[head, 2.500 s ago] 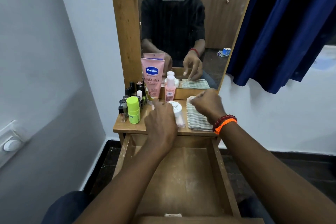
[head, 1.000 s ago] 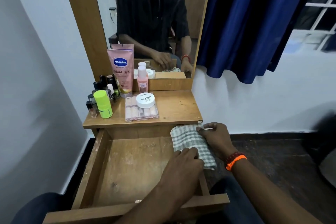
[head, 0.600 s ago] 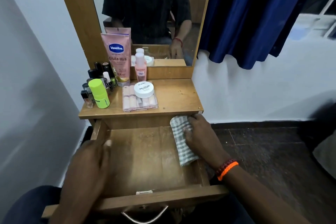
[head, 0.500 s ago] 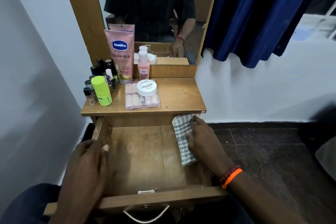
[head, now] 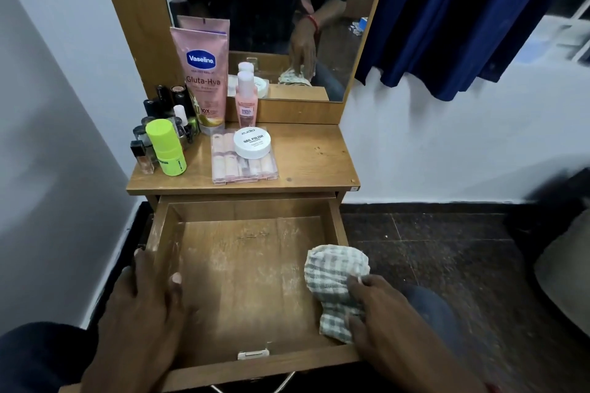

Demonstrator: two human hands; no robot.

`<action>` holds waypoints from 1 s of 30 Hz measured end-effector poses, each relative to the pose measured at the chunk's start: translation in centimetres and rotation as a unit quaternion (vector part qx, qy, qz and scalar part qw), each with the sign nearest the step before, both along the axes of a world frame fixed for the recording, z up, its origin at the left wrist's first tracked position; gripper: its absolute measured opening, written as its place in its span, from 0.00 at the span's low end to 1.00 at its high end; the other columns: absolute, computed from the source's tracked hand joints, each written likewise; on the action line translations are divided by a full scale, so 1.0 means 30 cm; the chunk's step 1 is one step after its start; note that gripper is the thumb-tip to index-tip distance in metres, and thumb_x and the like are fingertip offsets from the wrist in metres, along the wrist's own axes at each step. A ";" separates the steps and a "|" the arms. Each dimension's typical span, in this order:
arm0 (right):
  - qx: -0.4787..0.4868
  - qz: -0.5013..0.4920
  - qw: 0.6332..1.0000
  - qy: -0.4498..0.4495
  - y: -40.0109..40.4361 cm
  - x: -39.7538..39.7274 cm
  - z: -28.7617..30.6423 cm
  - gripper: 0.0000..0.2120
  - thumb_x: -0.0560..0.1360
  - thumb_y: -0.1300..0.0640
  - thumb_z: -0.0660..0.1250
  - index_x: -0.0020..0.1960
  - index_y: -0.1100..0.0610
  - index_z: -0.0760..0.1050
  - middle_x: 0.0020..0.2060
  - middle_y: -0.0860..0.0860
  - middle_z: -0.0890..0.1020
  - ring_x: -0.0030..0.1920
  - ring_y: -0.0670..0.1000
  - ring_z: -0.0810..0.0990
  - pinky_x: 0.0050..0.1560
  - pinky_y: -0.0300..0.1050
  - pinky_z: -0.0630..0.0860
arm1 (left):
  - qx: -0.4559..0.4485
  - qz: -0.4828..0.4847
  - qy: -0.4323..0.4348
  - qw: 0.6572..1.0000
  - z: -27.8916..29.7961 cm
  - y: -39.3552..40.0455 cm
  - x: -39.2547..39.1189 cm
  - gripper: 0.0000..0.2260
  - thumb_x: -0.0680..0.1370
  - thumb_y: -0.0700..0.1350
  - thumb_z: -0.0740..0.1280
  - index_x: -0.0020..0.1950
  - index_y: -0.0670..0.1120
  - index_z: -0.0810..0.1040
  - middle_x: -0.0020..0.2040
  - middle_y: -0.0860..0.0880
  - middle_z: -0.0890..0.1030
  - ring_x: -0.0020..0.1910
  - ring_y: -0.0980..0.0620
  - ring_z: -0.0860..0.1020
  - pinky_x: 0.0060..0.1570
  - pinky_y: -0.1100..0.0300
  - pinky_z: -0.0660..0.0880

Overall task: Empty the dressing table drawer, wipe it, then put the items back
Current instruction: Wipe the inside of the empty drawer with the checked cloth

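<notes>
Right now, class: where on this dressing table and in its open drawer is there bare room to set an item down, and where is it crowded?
Bare: the table top right of the clear case, and the drawer floor between the left hand and the checked cloth held by the right hand. Crowded: the top's left corner, around the green bottle.

The wooden bench (head: 314, 158) sits mid-frame under the mirror. At its left stand small nail polish bottles (head: 145, 150) and a lime-green bottle (head: 166, 147). Behind, a pink Vaseline tube (head: 201, 80) and a pink bottle (head: 246, 99) stand upright. A clear case (head: 242, 166) lies centre, with a white nail polish remover tub (head: 252, 143) on it.
</notes>
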State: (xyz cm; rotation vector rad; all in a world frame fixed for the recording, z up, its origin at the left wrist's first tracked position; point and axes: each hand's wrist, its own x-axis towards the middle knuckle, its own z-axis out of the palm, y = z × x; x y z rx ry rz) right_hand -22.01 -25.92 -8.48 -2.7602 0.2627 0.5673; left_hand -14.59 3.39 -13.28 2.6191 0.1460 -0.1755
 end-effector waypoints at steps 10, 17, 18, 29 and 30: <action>0.089 -0.003 0.990 -0.112 -0.090 0.310 -0.060 0.35 0.81 0.58 0.66 0.84 0.54 0.54 0.81 0.58 0.60 0.79 0.57 0.64 0.73 0.46 0.65 | -0.015 -0.003 0.013 1.000 0.010 -0.003 -0.008 0.36 0.79 0.60 0.50 0.81 0.42 0.48 0.76 0.31 0.60 0.72 0.29 0.65 0.66 0.35 0.68; 0.081 0.050 0.995 -0.035 -0.160 0.154 -0.035 0.42 0.76 0.48 0.74 0.83 0.44 0.56 0.71 0.47 0.78 0.66 0.47 0.79 0.59 0.37 0.71 | -0.049 0.011 0.018 0.999 0.019 -0.005 -0.013 0.35 0.80 0.61 0.49 0.82 0.44 0.45 0.80 0.35 0.55 0.76 0.31 0.59 0.70 0.34 0.63; 0.078 0.055 0.995 -0.014 -0.175 0.109 -0.030 0.43 0.73 0.46 0.76 0.82 0.41 0.56 0.69 0.44 0.79 0.64 0.45 0.79 0.59 0.37 0.72 | -0.053 0.010 0.019 0.998 0.021 -0.007 -0.010 0.36 0.80 0.62 0.49 0.82 0.44 0.45 0.80 0.35 0.55 0.76 0.32 0.60 0.70 0.34 0.64; 0.016 0.079 0.992 -0.097 -0.147 0.124 -0.010 0.22 0.70 0.50 0.80 0.62 0.47 0.77 0.48 0.43 0.74 0.43 0.39 0.72 0.41 0.35 0.64 | -0.104 0.030 0.032 0.994 0.041 0.012 0.008 0.27 0.85 0.54 0.51 0.80 0.40 0.55 0.78 0.38 0.64 0.73 0.37 0.67 0.67 0.42 0.66; 0.002 0.097 0.989 -0.115 -0.132 0.142 -0.005 0.16 0.71 0.51 0.78 0.57 0.48 0.80 0.45 0.43 0.75 0.43 0.41 0.74 0.41 0.36 0.64 | -0.113 0.037 0.029 0.992 0.045 0.010 0.007 0.26 0.85 0.53 0.51 0.80 0.41 0.57 0.77 0.39 0.66 0.73 0.38 0.68 0.66 0.44 0.67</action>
